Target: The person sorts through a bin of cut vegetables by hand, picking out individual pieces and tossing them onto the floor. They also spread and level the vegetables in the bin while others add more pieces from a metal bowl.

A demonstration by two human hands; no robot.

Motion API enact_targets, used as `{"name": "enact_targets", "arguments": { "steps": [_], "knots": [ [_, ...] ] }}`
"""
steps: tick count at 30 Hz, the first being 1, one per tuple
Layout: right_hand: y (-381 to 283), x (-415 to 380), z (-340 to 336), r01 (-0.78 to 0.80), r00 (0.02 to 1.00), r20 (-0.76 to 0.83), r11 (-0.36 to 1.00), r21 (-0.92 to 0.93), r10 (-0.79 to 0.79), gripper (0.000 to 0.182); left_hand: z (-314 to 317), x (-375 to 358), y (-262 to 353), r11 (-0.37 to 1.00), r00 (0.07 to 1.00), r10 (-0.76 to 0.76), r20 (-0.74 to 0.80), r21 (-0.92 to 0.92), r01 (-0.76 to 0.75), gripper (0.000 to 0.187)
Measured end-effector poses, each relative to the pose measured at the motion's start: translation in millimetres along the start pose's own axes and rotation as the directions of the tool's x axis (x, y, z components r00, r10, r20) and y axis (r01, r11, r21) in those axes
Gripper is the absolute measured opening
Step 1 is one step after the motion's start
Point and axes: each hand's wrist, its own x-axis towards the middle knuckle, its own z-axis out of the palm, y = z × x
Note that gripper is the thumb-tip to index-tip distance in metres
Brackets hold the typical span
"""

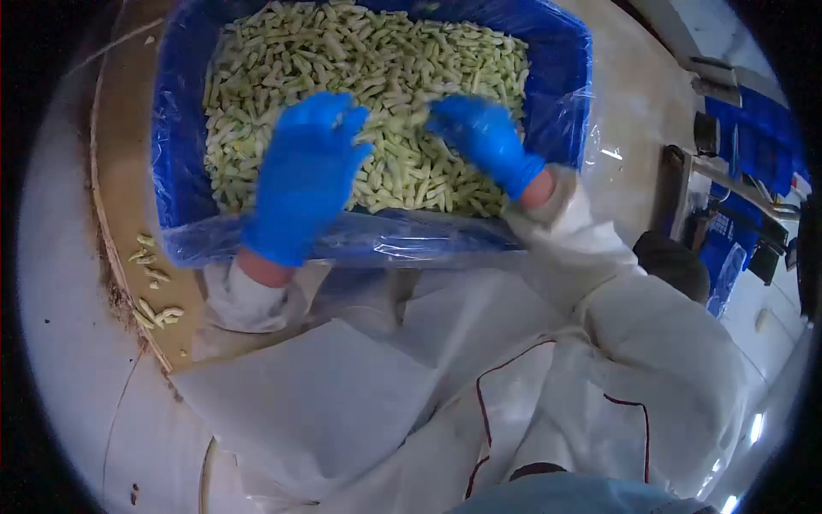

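Note:
Pale green, finger-shaped pieces (394, 68) fill a blue crate (556, 77) lined with clear plastic (411, 244). My left hand (308, 171), in a blue glove, is over the left front part of the pieces, its fingers apart and nothing seen in them. My right hand (484, 137), also gloved in blue, hovers at the right side of the pieces. Its fingertips are smeared by motion near a pale piece, so I cannot make out whether they hold it.
Several loose pieces (154, 317) lie on the tan surface (193, 330) left of the crate. White cloth (317, 403) covers my body below the crate. Blue crates (753, 137) and metal bars stand at the far right.

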Motion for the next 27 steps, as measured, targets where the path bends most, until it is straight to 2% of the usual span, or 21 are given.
{"name": "enact_targets", "arguments": {
  "steps": [1,2,3,4,5,6,8,9,10,11,14,17,18,20,21,23,27],
  "knots": [
    [-26,-8,4,0.081,0.995,-0.066,0.996,0.05,-0.077,0.022,-2,6,22,0.997,0.998,0.063,0.01,0.053,-0.063,0.029],
    [-39,-9,9,0.218,0.976,-0.023,0.976,-0.017,-0.218,0.021,-4,8,34,0.987,0.992,0.123,0.024,0.106,-0.124,0.025],
    [-51,-10,10,0.232,0.972,-0.045,0.972,-0.027,-0.233,0.021,-2,6,34,0.993,0.977,0.046,0.206,0.093,-0.066,0.022],
    [-63,-11,10,0.246,0.966,-0.067,0.969,-0.034,-0.248,0.021,2,2,32,0.996,0.923,-0.031,0.383,0.093,-0.005,0.02],
    [-72,-13,10,0.259,0.961,-0.088,0.965,-0.04,-0.262,0.022,7,-3,30,0.993,0.831,-0.103,0.547,0.102,0.056,0.017],
    [-76,-17,12,0.181,0.98,-0.109,0.975,0.132,-0.167,0.021,10,-8,28,0.997,0.87,-0.078,0.487,0.036,0.07,0.015],
    [-80,-25,19,0.024,0.994,-0.104,0.887,0.461,0.027,0.02,13,-17,23,0.992,0.935,-0.042,0.353,-0.097,0.081,0.011],
    [-79,-28,22,-0.143,0.982,0.02,0.665,0.734,0.189,0.019,11,-16,24,0.978,0.952,-0.011,0.305,-0.197,0.074,0.01],
    [-78,-33,24,-0.29,0.936,0.191,0.34,0.895,0.295,0.018,7,-16,26,0.953,0.967,0.014,0.255,-0.297,0.064,0.01],
    [-74,-39,25,-0.393,0.863,0.382,-0.036,0.919,0.33,0.017,4,-14,27,0.918,0.979,0.035,0.201,-0.395,0.048,0.01],
    [-33,-50,32,-0.407,0.87,0.19,0.447,0.796,0.455,0.019,-5,-12,18,0.666,0.928,-0.293,0.231,-0.647,0.371,0.011],
    [9,-53,40,-0.399,0.889,-0.025,0.799,0.449,0.458,0.023,10,-16,-17,0.853,0.911,-0.411,0.027,-0.34,0.395,0.016],
    [15,-51,38,-0.38,0.916,-0.033,0.89,0.254,0.4,0.023,7,-16,-20,0.937,0.935,-0.348,0.06,-0.015,0.35,0.021],
    [23,-46,34,-0.278,0.96,-0.017,0.947,-0.163,0.279,0.024,9,-20,-13,0.96,0.972,-0.234,0.01,0.159,0.23,0.028],
    [21,-43,34,-0.239,0.97,-0.009,0.945,-0.221,0.243,0.025,9,-21,-9,0.954,0.985,-0.171,-0.009,0.248,0.168,0.032],
    [13,-37,38,-0.164,0.984,0.015,0.93,-0.328,0.179,0.026,13,-18,2,0.971,0.991,-0.115,0.068,0.218,0.097,0.037],
    [4,-36,26,-0.189,0.976,0.037,0.915,-0.356,0.216,0.025,19,-9,26,0.992,0.984,0.041,0.174,0.111,-0.061,0.044]
  ]
}}
